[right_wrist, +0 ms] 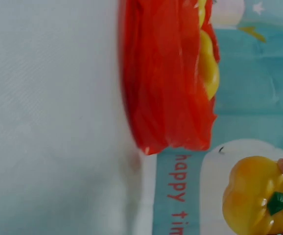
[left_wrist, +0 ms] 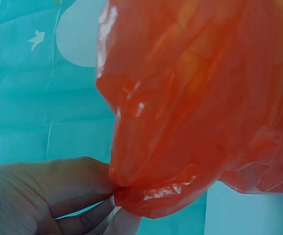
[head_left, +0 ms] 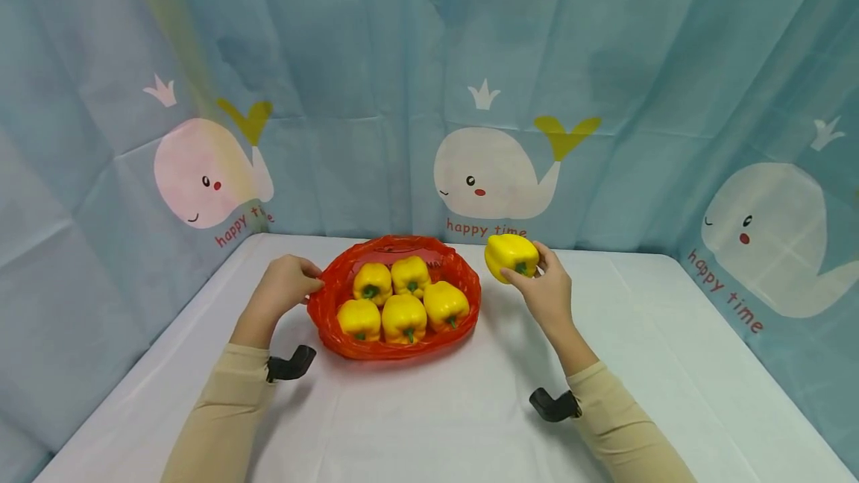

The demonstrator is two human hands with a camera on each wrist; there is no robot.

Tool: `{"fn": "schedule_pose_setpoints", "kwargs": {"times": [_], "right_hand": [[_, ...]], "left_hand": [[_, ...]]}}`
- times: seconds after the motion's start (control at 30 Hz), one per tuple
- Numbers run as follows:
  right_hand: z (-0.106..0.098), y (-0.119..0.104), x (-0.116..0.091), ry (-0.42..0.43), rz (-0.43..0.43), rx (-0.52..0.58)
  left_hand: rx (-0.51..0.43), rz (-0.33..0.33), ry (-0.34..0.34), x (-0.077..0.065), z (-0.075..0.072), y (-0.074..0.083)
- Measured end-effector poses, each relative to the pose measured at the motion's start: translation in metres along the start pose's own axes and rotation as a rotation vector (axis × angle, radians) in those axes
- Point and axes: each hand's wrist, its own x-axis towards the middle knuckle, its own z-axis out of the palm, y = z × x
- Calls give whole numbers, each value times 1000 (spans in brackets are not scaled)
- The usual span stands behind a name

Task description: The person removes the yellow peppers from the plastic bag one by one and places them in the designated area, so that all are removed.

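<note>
A red plastic bag (head_left: 396, 352) stands with its mouth spread wide on the table, several yellow bell peppers (head_left: 404, 319) lying inside it, green stems toward me. My left hand (head_left: 285, 285) pinches the bag's left rim; in the left wrist view the thumb and fingers (left_wrist: 82, 183) grip a fold of the thin plastic. To the right of the bag, my right hand (head_left: 546, 291) holds another yellow bell pepper (head_left: 508, 253) above the table. The right wrist view shows this held pepper (right_wrist: 254, 196) with its green stem, fingertips at its side.
A white cloth (head_left: 416, 423) covers the table. Blue curtains (head_left: 362, 170) printed with whales hang behind and along both sides. Each wrist carries a small black mount, the left one (head_left: 291, 364) close to the bag's near left side.
</note>
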Motion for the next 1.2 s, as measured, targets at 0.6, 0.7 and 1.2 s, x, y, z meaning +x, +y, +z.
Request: {"fn": "schedule_pose_setpoints", "kwargs": {"times": [0.6, 0.7, 1.2], "right_hand": [[-4, 39, 10, 36, 147, 17], [-5, 43, 10, 50, 162, 37], [-7, 51, 12, 26, 228, 78]], "left_hand": [[-9, -2, 13, 0, 0, -1], [-9, -8, 14, 0, 0, -2], [-28, -39, 23, -3, 3, -5]]}}
